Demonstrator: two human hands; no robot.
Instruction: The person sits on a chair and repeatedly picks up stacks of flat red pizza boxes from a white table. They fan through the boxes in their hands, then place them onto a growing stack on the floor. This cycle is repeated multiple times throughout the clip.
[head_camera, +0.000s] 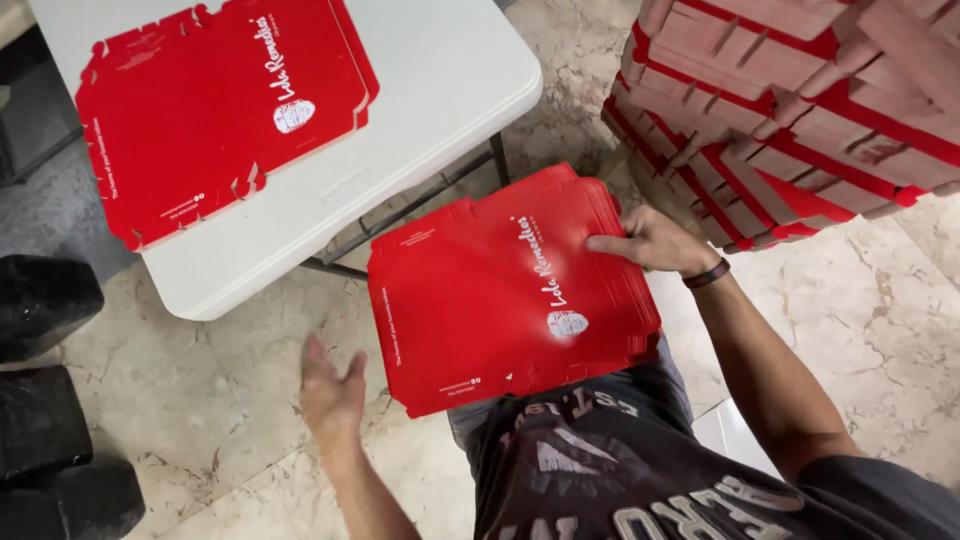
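A stack of flat red cardboard box blanks (500, 290) with white printing rests on my lap. My right hand (645, 240) lies on the stack's upper right corner, fingers pointing left across the top sheet. To the lower left of the stack, my left hand (332, 392) hovers open, palm turned inward, touching nothing. One more flat red box blank (215, 110) lies alone on the white folding table (440, 90) at the upper left.
A tall pile of folded red-and-brown cardboard boxes (800, 110) stands at the upper right on the marble floor (200, 400). Dark objects (50, 400) sit along the left edge. The table's metal legs (420, 200) run between table and lap.
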